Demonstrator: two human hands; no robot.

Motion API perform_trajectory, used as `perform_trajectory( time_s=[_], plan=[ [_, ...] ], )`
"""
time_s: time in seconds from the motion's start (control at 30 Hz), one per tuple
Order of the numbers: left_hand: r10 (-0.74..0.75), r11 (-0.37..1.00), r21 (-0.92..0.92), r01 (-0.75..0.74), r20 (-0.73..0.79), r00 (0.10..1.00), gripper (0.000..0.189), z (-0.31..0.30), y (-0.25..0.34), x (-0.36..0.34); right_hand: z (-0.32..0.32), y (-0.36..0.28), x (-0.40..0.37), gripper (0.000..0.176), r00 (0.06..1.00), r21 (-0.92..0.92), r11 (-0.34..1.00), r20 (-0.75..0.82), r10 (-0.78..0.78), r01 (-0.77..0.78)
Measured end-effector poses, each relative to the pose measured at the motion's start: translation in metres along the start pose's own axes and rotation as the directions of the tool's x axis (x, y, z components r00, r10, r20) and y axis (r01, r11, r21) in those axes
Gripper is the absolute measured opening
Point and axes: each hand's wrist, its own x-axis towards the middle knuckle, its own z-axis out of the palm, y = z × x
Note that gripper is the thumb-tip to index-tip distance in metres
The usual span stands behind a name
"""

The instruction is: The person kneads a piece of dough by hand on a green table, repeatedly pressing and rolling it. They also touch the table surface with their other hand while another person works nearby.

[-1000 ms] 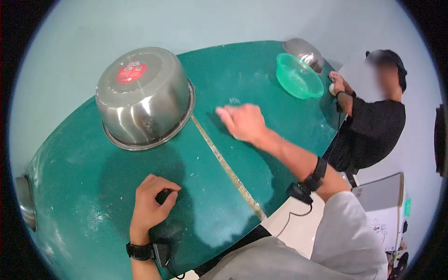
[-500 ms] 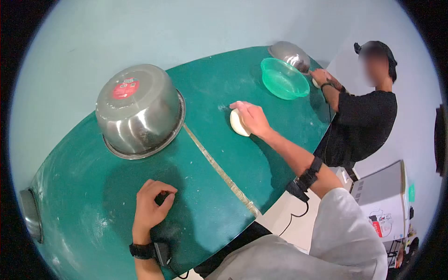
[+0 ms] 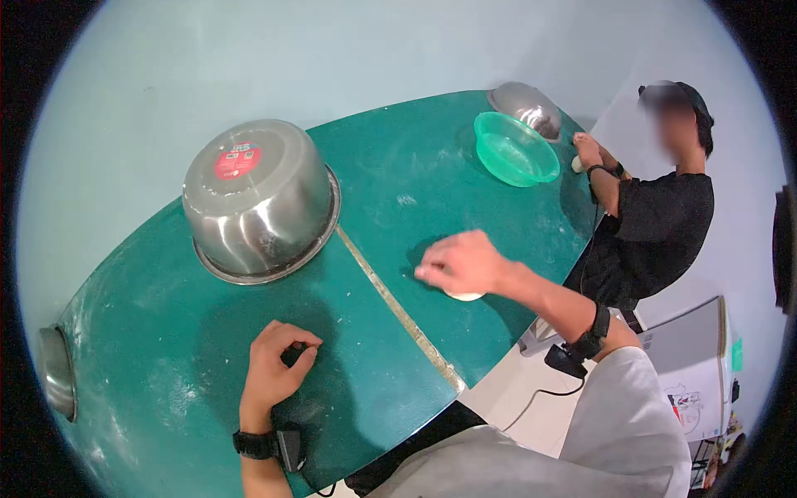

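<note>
A pale ball of dough lies on the green table, mostly hidden under my right hand. That hand is curled over the dough, its fingers bent and slightly blurred by motion. My left hand rests at the table, apart from the dough. Its fingers are curled with the thumb near the forefinger, and I see nothing in it. Beyond it stands a large steel bowl, upside down with a red label on its base.
A tape strip runs across the table. Towards the back right are a green plastic basin and another overturned steel bowl. A co-worker in black handles a pale lump. One metal bowl sits at the left edge.
My right hand and the dough have moved nearer to me and a little to the right. The left hand keeps its pose. The view has shifted slightly.
</note>
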Motion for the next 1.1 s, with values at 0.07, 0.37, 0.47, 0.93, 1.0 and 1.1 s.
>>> perform_trajectory(
  time_s=[0.07,0.37,0.47,0.93,1.0,1.1],
  plan=[
    [0.004,1.000,0.005,-0.004,-0.003,1.000,0.012,-0.001,-0.001,0.000,0.008,-0.010,0.001,0.039,0.996,0.034,0.996,-0.029,-0.085,0.086],
    [-0.019,1.000,-0.016,0.019,-0.006,1.000,0.014,0.000,0.002,0.002,0.037,-0.051,0.021,0.046,0.980,0.091,0.994,-0.197,-0.037,0.055],
    [0.007,1.000,0.002,-0.007,0.002,1.000,0.014,-0.001,0.000,0.001,0.041,-0.034,0.037,0.042,0.963,0.158,0.987,-0.267,0.042,0.001],
    [0.028,1.000,0.012,-0.028,-0.023,0.999,0.013,0.000,-0.001,-0.002,0.042,0.022,0.008,0.025,0.900,0.005,0.991,-0.418,0.121,-0.131],
    [0.011,1.000,0.012,-0.011,-0.015,1.000,0.013,0.001,-0.003,-0.003,0.039,0.015,-0.003,0.030,0.930,0.010,0.990,-0.343,0.134,-0.139],
    [-0.025,1.000,-0.009,0.025,-0.021,0.999,0.012,0.001,0.000,-0.004,0.028,0.000,-0.015,0.040,0.956,-0.112,0.991,-0.293,0.032,-0.067]
  ],
)
